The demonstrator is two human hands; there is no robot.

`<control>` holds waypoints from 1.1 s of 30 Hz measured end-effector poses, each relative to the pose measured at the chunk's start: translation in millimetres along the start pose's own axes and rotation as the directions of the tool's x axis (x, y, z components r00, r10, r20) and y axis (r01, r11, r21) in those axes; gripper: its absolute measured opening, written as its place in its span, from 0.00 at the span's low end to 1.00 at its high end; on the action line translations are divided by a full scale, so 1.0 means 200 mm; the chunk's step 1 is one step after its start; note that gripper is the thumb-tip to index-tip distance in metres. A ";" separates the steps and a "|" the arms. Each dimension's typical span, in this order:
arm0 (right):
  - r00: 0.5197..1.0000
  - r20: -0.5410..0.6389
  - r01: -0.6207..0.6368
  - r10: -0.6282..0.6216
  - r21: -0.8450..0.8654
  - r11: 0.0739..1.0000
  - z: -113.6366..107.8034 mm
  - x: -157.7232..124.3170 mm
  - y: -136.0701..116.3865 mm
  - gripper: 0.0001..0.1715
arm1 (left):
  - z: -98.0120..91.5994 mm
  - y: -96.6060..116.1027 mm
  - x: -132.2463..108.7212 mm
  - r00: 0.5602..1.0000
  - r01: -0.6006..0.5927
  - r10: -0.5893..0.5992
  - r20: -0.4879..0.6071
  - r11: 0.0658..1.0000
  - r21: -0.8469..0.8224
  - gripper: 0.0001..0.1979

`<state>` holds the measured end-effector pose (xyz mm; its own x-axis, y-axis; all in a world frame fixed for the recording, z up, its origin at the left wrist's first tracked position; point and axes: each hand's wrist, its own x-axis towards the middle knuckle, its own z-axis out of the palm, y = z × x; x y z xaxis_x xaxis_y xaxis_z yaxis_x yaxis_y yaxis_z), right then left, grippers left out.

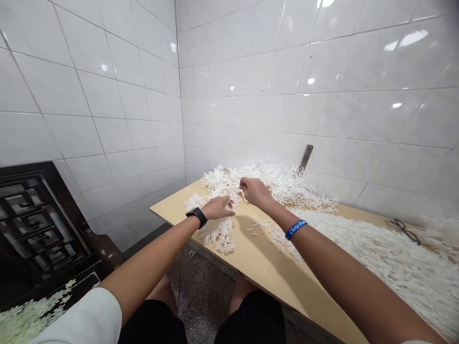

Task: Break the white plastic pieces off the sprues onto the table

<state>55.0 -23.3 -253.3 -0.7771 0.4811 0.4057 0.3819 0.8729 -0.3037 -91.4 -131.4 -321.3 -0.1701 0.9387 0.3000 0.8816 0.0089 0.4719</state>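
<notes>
A long heap of thin white branched pieces (pixel 272 179), plastic by their look, lies along the back of the tan tabletop (pixel 258 263). My right hand (pixel 255 191) is over the front of this heap with its fingers curled into a pinch; whatever is between the fingertips is too small or hidden to name. Just left of it, my left hand (pixel 217 208) hovers palm down above a smaller white pile (pixel 218 234), thumb and fingers apart. Short loose white bits (pixel 283 239) are scattered under my right forearm.
A wide layer of small white pieces (pixel 376 253) covers the table's right side. Dark-framed glasses (pixel 405 231) lie behind it. A flat metal strip (pixel 305 157) leans on the tiled wall (pixel 251 110). A carved dark wooden chair (pixel 46 229) and pale-green flower-shaped pieces (pixel 32 313) are at left.
</notes>
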 end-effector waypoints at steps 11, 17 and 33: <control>0.993 -0.062 0.069 -0.104 -0.420 0.905 -0.36 -0.04 -0.12 0.12 | -0.19 -0.13 0.09 0.975 0.052 -0.013 -0.222 0.984 0.169 0.24; 0.996 -0.047 -0.083 0.073 -0.297 0.951 -0.30 -0.27 -0.04 0.08 | -0.28 -0.09 0.08 0.983 0.021 0.041 -0.181 0.945 0.327 0.34; 0.921 0.244 -0.384 0.302 0.461 0.800 0.07 -0.22 -0.09 0.13 | -0.31 0.10 0.14 0.970 -0.218 0.239 0.047 0.766 0.605 0.16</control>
<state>74.9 -60.6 -278.3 -0.7225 0.6876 0.0720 0.3738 0.4761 -0.7960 -105.4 -126.0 -250.9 0.0660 0.9287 0.3650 0.9786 0.0113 -0.2057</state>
